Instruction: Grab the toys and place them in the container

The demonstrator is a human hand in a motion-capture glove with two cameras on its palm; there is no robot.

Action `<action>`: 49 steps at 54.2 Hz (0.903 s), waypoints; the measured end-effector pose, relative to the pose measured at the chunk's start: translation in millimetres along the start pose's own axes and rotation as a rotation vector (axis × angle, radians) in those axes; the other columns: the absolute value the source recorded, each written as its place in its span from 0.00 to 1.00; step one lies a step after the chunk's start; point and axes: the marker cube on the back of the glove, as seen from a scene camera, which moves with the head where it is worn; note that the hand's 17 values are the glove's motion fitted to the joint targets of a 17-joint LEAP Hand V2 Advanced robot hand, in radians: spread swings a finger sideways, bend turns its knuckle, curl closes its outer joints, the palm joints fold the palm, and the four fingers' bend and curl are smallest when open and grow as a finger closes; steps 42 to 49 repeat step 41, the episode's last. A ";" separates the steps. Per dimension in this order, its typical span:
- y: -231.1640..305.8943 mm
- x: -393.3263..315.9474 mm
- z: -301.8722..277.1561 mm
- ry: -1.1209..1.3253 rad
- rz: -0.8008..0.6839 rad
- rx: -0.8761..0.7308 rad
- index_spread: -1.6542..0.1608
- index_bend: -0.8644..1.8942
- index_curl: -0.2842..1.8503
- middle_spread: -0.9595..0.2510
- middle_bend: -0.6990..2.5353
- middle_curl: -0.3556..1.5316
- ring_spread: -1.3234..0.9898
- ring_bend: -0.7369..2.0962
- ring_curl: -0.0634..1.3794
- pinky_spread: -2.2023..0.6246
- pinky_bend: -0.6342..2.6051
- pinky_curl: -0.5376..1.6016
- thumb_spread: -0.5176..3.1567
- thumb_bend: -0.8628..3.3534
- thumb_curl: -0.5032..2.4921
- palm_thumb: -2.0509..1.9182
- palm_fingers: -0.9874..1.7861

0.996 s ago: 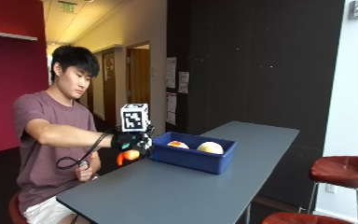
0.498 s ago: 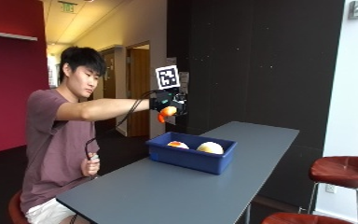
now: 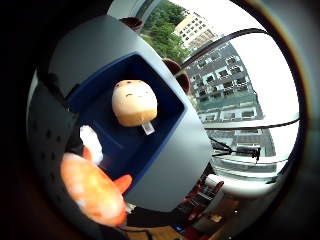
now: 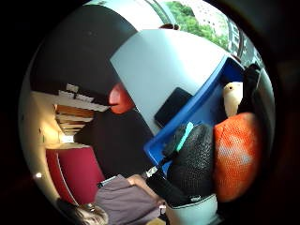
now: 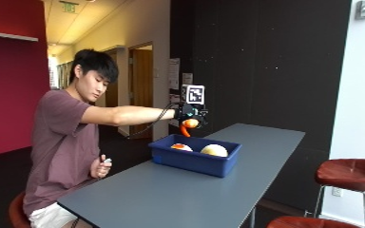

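Observation:
My gloved right hand (image 5: 186, 113) is held out at arm's length above the blue container (image 5: 195, 161) on the grey table (image 5: 188, 194). Its fingers are curled round an orange plush toy (image 5: 187, 125) that hangs below the palm, over the bin's near end. The same orange toy (image 3: 92, 189) (image 4: 236, 154) fills much of both palm views. Inside the container (image 3: 165, 125) lie a cream round plush toy (image 5: 213, 150) (image 3: 134, 103) and a small orange and white toy (image 5: 180, 147).
A dark flat phone-like thing (image 4: 174, 107) lies on the table beside the container. Brown stools (image 5: 354, 173) stand at the table's right side. The person's bare hand (image 5: 100, 167) rests near the lap.
The gloved hand rose from the table edge beside the container, carrying the orange toy, and now hovers a little lower and further over the bin than half a second ago.

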 end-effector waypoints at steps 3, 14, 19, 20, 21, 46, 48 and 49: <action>-2.6 0.6 10.3 0.023 0.041 -0.108 0.80 0.59 0.61 0.65 0.59 0.62 0.45 0.79 0.49 0.65 0.53 0.55 0.46 0.20 0.39 0.58 0.66; 12.2 39.2 29.1 -0.021 0.203 -0.295 0.78 0.39 0.51 0.68 0.37 0.50 0.51 0.56 0.38 0.73 0.54 0.53 0.49 0.19 0.33 0.50 0.15; 14.1 41.9 26.8 0.001 0.219 -0.272 0.76 0.35 0.44 0.70 0.30 0.45 0.54 0.47 0.29 0.76 0.51 0.49 0.49 0.19 0.31 0.50 0.19; 15.2 41.6 25.8 0.006 0.204 -0.269 0.76 0.35 0.43 0.70 0.29 0.44 0.54 0.46 0.28 0.76 0.50 0.49 0.49 0.19 0.31 0.50 0.20; 15.8 39.6 24.6 0.004 0.184 -0.265 0.76 0.34 0.42 0.70 0.28 0.43 0.55 0.45 0.27 0.77 0.50 0.48 0.49 0.19 0.31 0.50 0.20; 30.1 7.9 -1.4 0.129 0.001 -0.287 0.76 0.36 0.32 0.71 0.24 0.35 0.57 0.36 0.23 0.80 0.43 0.43 0.49 0.19 0.26 0.50 0.26; 30.1 7.9 -1.4 0.129 0.001 -0.287 0.76 0.36 0.32 0.71 0.24 0.35 0.57 0.36 0.23 0.80 0.43 0.43 0.49 0.19 0.26 0.50 0.26; 30.1 7.9 -1.4 0.129 0.001 -0.287 0.76 0.36 0.32 0.71 0.24 0.35 0.57 0.36 0.23 0.80 0.43 0.43 0.49 0.19 0.26 0.50 0.26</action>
